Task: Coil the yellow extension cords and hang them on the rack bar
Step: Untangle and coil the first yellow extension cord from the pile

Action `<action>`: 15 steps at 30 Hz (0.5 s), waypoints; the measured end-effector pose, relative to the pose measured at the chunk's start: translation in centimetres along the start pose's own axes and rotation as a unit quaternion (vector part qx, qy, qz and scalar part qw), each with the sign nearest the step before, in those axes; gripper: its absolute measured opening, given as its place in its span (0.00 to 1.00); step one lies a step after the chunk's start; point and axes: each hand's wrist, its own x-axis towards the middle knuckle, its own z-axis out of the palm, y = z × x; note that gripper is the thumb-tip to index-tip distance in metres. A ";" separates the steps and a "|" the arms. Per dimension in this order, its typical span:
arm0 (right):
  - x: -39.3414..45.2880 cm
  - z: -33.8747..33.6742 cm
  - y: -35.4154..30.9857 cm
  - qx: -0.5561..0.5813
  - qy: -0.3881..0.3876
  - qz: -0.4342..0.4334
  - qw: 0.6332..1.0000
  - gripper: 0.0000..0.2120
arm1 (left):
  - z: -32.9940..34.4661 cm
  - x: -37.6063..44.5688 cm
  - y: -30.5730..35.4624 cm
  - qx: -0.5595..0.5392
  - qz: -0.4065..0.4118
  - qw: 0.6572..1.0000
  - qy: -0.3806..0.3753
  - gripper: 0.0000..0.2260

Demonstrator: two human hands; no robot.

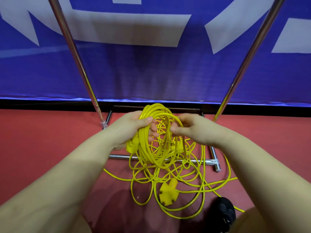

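Observation:
My left hand [133, 130] grips a coil of yellow extension cord [151, 145] made of several loops, with a yellow plug end hanging below the palm. My right hand [191, 130] pinches a strand of the same cord at the coil's right side. Under the coil, loose yellow cord [185, 179] lies tangled on the red floor, with a yellow multi-outlet socket [167, 192] among it. The rack's two chrome uprights [75, 56] rise left and right; its top bar is out of view.
The rack's chrome base bar [207, 161] crosses the floor beneath the coil, with a black frame behind. A blue banner with white shapes [151, 68] hangs behind the rack. A black shoe [223, 211] shows at lower right.

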 end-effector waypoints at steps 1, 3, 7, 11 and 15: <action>-0.1 0.0 0.3 -0.052 -0.019 0.018 0.998 0.06 | -0.1 0.0 0.1 -0.020 0.006 1.000 0.017 0.07; 0.0 -0.1 0.4 -0.032 0.009 0.017 0.999 0.06 | -0.5 0.1 0.4 -0.042 0.013 0.998 0.046 0.08; -0.1 -1.4 -0.7 0.177 0.199 -0.030 0.963 0.05 | -1.0 0.4 0.7 -0.058 -0.002 0.997 0.043 0.07; -0.3 -1.8 -1.1 0.181 0.249 -0.048 0.950 0.07 | -0.8 0.4 0.1 -0.031 -0.033 0.999 0.019 0.07; -0.4 -2.3 -0.7 0.132 0.217 -0.020 0.967 0.06 | -0.8 0.3 -0.2 -0.026 -0.047 0.998 0.021 0.08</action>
